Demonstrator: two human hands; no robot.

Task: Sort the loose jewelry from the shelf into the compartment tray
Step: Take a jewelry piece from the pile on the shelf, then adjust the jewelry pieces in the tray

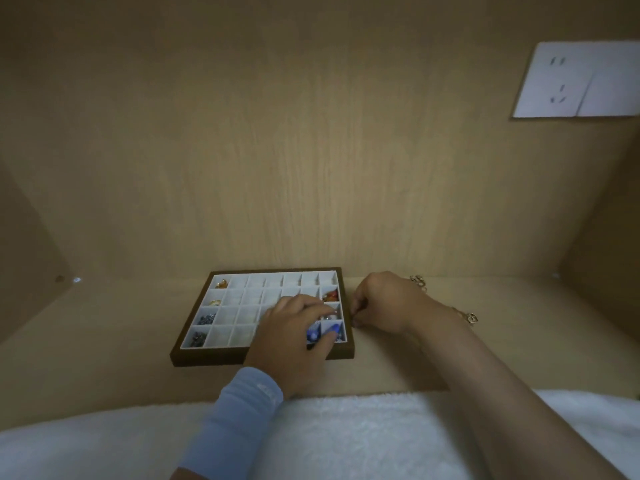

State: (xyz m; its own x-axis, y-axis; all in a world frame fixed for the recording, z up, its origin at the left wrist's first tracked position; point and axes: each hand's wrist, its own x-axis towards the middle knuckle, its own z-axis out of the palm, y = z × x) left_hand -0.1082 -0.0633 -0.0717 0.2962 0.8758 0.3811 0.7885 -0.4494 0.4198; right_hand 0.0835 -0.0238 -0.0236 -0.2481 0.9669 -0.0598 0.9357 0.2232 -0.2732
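Light blue arm sleeve (239, 420) hugging left forearm, snug and smooth, ending at wrist. Small pale marking (267, 388) sitting near sleeve's wrist edge, too blurred for reading. Faint crosswise crease running round sleeve midway. Left hand (294, 337) showing bare past sleeve edge. Right hand (384, 303) and right forearm (502, 393) showing bare down to bottom frame edge. Gold chain links (471, 318) glinting beside right wrist; worn or lying behind it, cannot tell.

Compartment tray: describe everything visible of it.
The compartment tray is a dark brown frame with white dividers, lying flat on the shelf near the back wall. Its left and right end columns hold small pieces. The left hand covers its front right cells; the right hand is at its right edge.
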